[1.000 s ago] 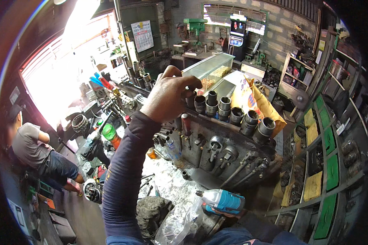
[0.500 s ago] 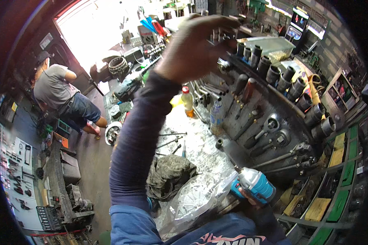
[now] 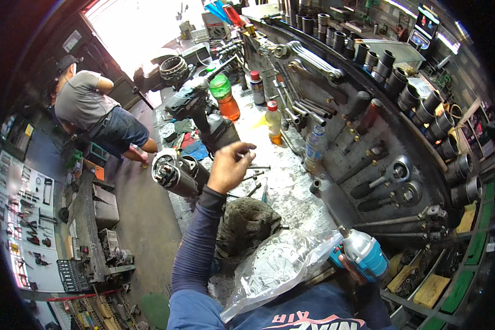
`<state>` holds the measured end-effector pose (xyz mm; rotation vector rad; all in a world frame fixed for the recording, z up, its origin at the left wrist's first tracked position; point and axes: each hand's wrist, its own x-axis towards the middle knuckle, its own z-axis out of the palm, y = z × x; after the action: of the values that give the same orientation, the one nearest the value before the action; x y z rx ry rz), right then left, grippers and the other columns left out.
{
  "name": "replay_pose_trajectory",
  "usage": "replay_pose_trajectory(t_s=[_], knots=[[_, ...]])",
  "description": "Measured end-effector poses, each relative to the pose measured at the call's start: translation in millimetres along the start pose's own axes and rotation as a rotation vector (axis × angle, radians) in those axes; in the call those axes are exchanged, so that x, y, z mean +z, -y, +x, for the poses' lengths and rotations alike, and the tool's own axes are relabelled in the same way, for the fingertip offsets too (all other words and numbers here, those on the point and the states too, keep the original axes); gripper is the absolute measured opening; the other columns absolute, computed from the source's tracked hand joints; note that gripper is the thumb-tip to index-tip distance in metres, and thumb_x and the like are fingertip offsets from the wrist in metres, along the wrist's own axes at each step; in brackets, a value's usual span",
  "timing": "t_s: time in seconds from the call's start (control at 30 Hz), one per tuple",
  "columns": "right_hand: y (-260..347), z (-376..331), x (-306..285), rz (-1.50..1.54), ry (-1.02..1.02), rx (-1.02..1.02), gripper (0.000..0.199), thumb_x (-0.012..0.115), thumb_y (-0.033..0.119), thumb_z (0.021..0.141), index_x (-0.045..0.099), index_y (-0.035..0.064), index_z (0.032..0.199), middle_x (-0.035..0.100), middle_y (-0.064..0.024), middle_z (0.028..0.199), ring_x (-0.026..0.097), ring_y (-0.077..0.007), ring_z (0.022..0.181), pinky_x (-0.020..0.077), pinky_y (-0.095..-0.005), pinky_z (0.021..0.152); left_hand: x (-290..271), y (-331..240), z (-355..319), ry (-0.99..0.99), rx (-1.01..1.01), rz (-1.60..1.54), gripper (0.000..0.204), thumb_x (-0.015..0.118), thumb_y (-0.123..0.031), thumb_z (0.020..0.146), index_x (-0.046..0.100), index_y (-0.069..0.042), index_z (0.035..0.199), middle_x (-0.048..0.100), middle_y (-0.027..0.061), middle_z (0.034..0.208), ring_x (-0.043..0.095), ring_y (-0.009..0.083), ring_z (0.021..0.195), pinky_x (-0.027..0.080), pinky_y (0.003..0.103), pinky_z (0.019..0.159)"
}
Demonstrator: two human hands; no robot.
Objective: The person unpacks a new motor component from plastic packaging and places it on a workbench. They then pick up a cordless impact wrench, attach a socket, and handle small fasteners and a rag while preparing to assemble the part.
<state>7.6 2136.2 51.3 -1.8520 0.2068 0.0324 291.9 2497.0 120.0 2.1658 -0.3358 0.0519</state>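
My left hand (image 3: pixel 231 168) hangs over the bench with its fingers half bent and apart, and no held thing shows in it. Below it lies a dark crumpled cloth (image 3: pixel 247 223). To its left is a cylindrical metal motor (image 3: pixel 177 175). My right hand (image 3: pixel 351 268), partly hidden, grips a teal cordless impact wrench (image 3: pixel 367 254) with a silver nose, low at the right. A clear plastic bag (image 3: pixel 283 261) with a round metal part inside lies against my front. Just beyond the wrench's nose is a dark tube-like piece (image 3: pixel 333 203); whether they are joined is unclear.
A black cordless tool (image 3: pixel 203 110) stands on the bench near a green-and-orange bottle (image 3: pixel 224 98). Sockets (image 3: pixel 388 65) line the right-hand rack, with wrenches (image 3: pixel 316 60) and ratchets (image 3: pixel 393 170) below. Another person (image 3: pixel 88 104) stands at the left.
My left hand has come down and back from the far side of the bench, and its fingers have bent. My right hand keeps its grip on the impact wrench. The view has shifted.
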Motion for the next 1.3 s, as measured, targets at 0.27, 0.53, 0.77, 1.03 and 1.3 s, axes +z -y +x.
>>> replay_pose_trajectory(t_s=[0.27, 0.53, 0.77, 1.03, 1.3], knots=[[4.3, 4.8, -4.1, -0.012, 0.03, 0.096, 0.047, 0.081, 0.015, 0.083, 0.062, 0.0067, 0.125, 0.068, -0.0057, 0.112, 0.064, -0.0199, 0.103, 0.0507, -0.0361, 0.091, 19.7, 12.1, -61.4, 0.112, -0.07, -0.058, 0.026, 0.069, -0.017, 0.094, 0.072, -0.004, 0.116, 0.075, 0.015, 0.109, 0.071, 0.0227, 0.103, 0.053, 0.035, 0.091], [9.7, 20.7, -3.4, -0.124, 0.005, -0.035, 0.045, 0.081, 0.014, 0.082, 0.062, 0.0062, 0.123, 0.068, -0.0063, 0.109, 0.064, -0.021, 0.1, 0.0512, -0.0363, 0.09, 22.9, 4.0, -85.8, 0.147, -0.129, -0.186, 0.026, 0.067, -0.015, 0.095, 0.07, -0.003, 0.118, 0.073, 0.0163, 0.11, 0.07, 0.0226, 0.104, 0.053, 0.035, 0.093], [20.4, 47.9, 3.4, -0.185, -0.031, -0.097, 0.044, 0.08, 0.013, 0.081, 0.063, 0.0058, 0.121, 0.068, -0.0068, 0.107, 0.065, -0.0219, 0.098, 0.0517, -0.0364, 0.088, 10.8, 4.0, -111.3, 0.122, -0.092, -0.256, 0.026, 0.067, -0.018, 0.096, 0.069, -0.003, 0.117, 0.074, 0.0154, 0.11, 0.072, 0.0256, 0.103, 0.054, 0.036, 0.092], [34.8, 52.3, 13.2, -0.217, -0.051, -0.175, 0.041, 0.08, 0.012, 0.08, 0.064, 0.0054, 0.118, 0.068, -0.0073, 0.104, 0.066, -0.023, 0.096, 0.0522, -0.0366, 0.086, -9.4, 31.5, -138.3, -0.087, -0.15, -0.516, 0.028, 0.067, -0.015, 0.096, 0.069, -0.001, 0.12, 0.073, 0.011, 0.112, 0.067, 0.016, 0.105, 0.051, 0.033, 0.094], [54.1, 37.6, 4.3, -0.229, 0.002, -0.172, 0.039, 0.08, 0.011, 0.08, 0.064, 0.0049, 0.116, 0.069, -0.0079, 0.101, 0.066, -0.0241, 0.093, 0.0527, -0.0368, 0.084, 35.8, 40.3, -55.8, -0.449, -0.164, -0.193, 0.079, 0.074, -0.014, 0.088, 0.031, 0.011, 0.149, 0.044, 0.0292, 0.147, 0.046, 0.0392, 0.136, 0.04, 0.043, 0.113]])
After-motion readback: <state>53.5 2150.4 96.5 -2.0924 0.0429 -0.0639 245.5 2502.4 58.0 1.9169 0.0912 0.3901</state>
